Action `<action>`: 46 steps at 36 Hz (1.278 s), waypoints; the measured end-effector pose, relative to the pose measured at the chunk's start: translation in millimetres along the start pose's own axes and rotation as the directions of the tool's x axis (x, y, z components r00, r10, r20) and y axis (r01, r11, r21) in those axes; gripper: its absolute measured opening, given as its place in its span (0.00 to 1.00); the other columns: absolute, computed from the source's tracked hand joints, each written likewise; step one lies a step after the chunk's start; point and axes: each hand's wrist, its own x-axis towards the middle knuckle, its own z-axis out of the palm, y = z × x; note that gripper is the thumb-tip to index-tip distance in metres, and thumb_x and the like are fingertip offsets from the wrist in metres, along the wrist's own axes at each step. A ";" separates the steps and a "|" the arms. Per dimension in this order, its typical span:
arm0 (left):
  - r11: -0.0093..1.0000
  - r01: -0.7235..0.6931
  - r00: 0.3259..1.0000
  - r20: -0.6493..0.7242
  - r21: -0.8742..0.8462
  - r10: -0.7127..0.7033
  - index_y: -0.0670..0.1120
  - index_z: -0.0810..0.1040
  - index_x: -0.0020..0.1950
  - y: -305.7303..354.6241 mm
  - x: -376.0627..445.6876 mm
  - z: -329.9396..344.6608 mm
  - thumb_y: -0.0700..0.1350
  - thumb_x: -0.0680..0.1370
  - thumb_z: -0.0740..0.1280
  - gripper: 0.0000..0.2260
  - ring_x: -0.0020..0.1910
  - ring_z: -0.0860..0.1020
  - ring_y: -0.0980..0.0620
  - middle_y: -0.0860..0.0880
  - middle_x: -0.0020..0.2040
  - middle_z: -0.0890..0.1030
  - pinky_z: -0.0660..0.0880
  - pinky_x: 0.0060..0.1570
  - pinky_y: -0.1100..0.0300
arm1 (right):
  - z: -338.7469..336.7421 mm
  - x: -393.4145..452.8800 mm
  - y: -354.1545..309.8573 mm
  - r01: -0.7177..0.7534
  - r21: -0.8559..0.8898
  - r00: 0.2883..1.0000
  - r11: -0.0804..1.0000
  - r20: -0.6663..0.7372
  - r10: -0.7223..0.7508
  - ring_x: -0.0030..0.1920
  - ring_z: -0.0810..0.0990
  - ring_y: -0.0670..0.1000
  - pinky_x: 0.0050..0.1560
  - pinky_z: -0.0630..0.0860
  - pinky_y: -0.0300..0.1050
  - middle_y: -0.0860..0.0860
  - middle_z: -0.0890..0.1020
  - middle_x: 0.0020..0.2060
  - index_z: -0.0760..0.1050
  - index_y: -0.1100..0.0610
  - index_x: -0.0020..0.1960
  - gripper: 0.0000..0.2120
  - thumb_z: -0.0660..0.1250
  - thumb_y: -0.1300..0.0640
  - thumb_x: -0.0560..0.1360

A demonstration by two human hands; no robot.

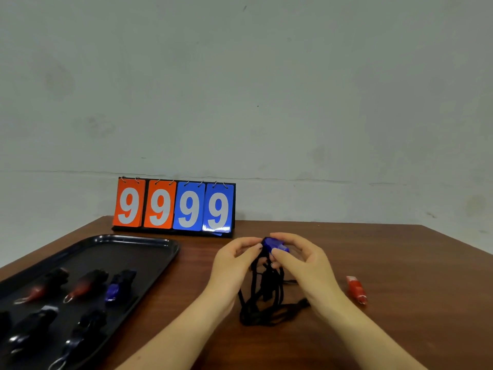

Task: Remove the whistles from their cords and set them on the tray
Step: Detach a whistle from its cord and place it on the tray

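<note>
Pinching the blue whistle [274, 245] w/ both hands, left hand [234, 260] and right hand [301, 259] curled, we dangle its black cord [262, 303] onto the surface [373, 329].

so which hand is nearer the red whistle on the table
Right. The right hand is just left of the red whistle; the left hand lies farther left, beyond the blue whistle.

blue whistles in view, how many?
2. One blue whistle pinched between both hands above the table; another blue whistle on the black tray. Darker tray items are too blurred to classify.
</note>
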 end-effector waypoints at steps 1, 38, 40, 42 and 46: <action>0.999 0.006 1.000 -0.001 0.033 -0.006 0.49 0.82 0.52 -1.5 2.1 -0.9 0.42 0.78 0.67 0.06 0.47 0.83 0.54 0.50 0.48 0.85 0.80 0.50 0.59 | 0.2 -0.2 0.2 0.008 0.005 1.000 1.000 -0.006 -0.008 0.39 0.83 0.47 0.40 0.78 0.36 0.53 0.83 0.50 0.80 0.55 0.55 0.12 0.68 0.67 0.74; 0.992 -0.017 0.996 0.090 -0.127 0.028 0.42 0.81 0.52 -5.6 8.0 -0.5 0.45 0.78 0.66 0.08 0.48 0.79 0.48 0.41 0.50 0.83 0.76 0.50 0.54 | -1.6 6.6 5.5 -0.197 0.298 0.967 0.934 0.213 0.136 0.51 0.83 0.55 0.54 0.80 0.43 0.61 0.82 0.54 0.75 0.65 0.62 0.21 0.71 0.66 0.69; 0.991 0.007 0.995 0.101 -0.135 0.007 0.41 0.80 0.53 -5.5 9.6 -1.7 0.44 0.78 0.66 0.08 0.46 0.79 0.48 0.42 0.47 0.83 0.76 0.45 0.57 | -1.6 6.8 7.5 -0.165 0.216 0.975 0.962 0.181 0.126 0.50 0.83 0.54 0.55 0.80 0.43 0.60 0.82 0.53 0.75 0.62 0.62 0.20 0.71 0.66 0.70; 0.986 0.036 0.994 0.109 -0.163 -0.018 0.42 0.80 0.50 -4.4 10.3 -2.5 0.42 0.78 0.66 0.06 0.44 0.78 0.49 0.44 0.44 0.83 0.75 0.42 0.60 | -1.8 6.3 8.8 -0.144 0.161 0.980 0.976 0.163 0.118 0.52 0.83 0.55 0.56 0.79 0.44 0.59 0.83 0.52 0.76 0.60 0.60 0.18 0.72 0.64 0.71; 0.969 0.083 0.994 0.088 -0.233 -0.064 0.43 0.79 0.49 -2.5 10.8 -2.4 0.39 0.78 0.66 0.03 0.41 0.78 0.52 0.45 0.43 0.82 0.75 0.41 0.62 | -0.6 6.1 11.1 -0.141 0.156 0.979 0.978 0.169 0.115 0.53 0.83 0.54 0.55 0.79 0.43 0.56 0.83 0.52 0.76 0.59 0.61 0.19 0.72 0.62 0.70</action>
